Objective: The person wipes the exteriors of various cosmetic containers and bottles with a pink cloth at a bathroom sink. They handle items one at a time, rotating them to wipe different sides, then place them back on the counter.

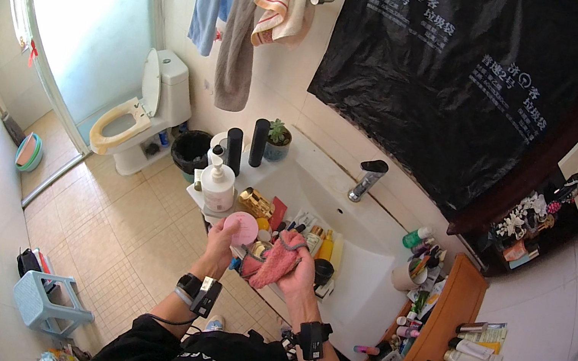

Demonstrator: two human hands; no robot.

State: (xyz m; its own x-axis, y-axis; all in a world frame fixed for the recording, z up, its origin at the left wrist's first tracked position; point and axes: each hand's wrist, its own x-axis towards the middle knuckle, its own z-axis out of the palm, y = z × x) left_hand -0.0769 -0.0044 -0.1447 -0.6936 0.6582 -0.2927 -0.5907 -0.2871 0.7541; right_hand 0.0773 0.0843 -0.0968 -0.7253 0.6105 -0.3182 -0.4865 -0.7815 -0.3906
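My left hand (pixel 220 239) is closed on a round, flat pink case (pixel 240 228), its face turned up; whether it is a jar or a compact I cannot tell. In my right hand (pixel 298 275) is a pink cloth (pixel 278 262) with a grey edge, bunched up and hanging over my fingers. Both hands are above the near edge of the sink counter. Just beyond them is a jumble of small bottles, tubes and jars, among them a gold bottle (pixel 256 202) and a yellow bottle (pixel 326 246). A white pump bottle (pixel 217 185) stands to the left of that pile.
The white sink (pixel 370 249) has a chrome faucet (pixel 366 182) at its back. Two black cylinders (pixel 258 143) and a potted succulent (pixel 278 140) stand at its left end. To the right is a wooden shelf (pixel 447 317) with cosmetics; a toilet (pixel 151 110) and a black-lined bin (pixel 190 151) are farther left.
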